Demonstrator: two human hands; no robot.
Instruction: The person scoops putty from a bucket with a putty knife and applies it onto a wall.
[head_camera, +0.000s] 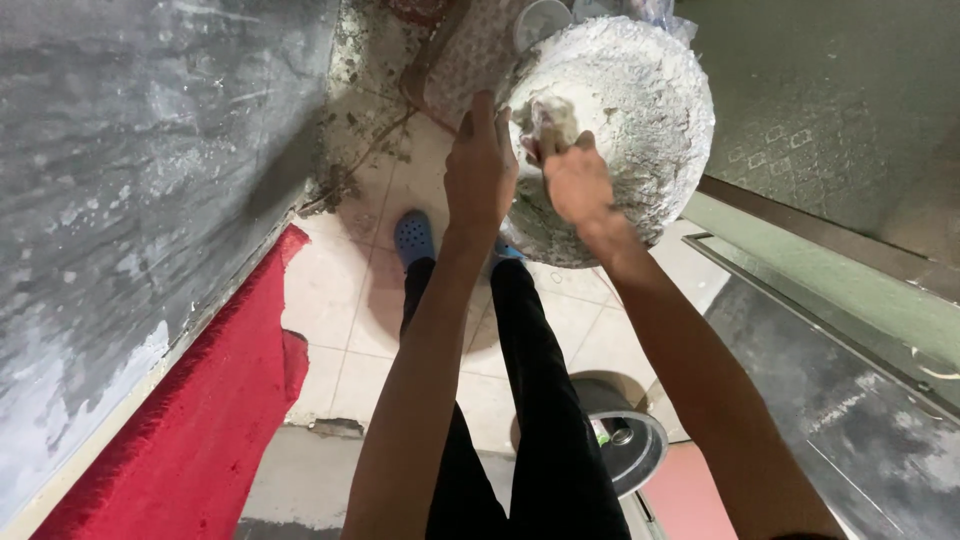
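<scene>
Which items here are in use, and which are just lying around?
In use:
- left hand, steadying the pan's rim
- right hand, scooping a clump of grey plaster
- plaster-crusted round pan

Lying about:
- grey bucket on the floor
- red carpet
- patterned tile

Right hand's (578, 183) fingertips — hidden in the crusted basin (640, 110) — grip unclear

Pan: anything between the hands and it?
Nothing visible. The left hand grips the rim of the plaster-caked pan, and the right hand is already inside it, fingers closed on a lump of plaster.
</scene>
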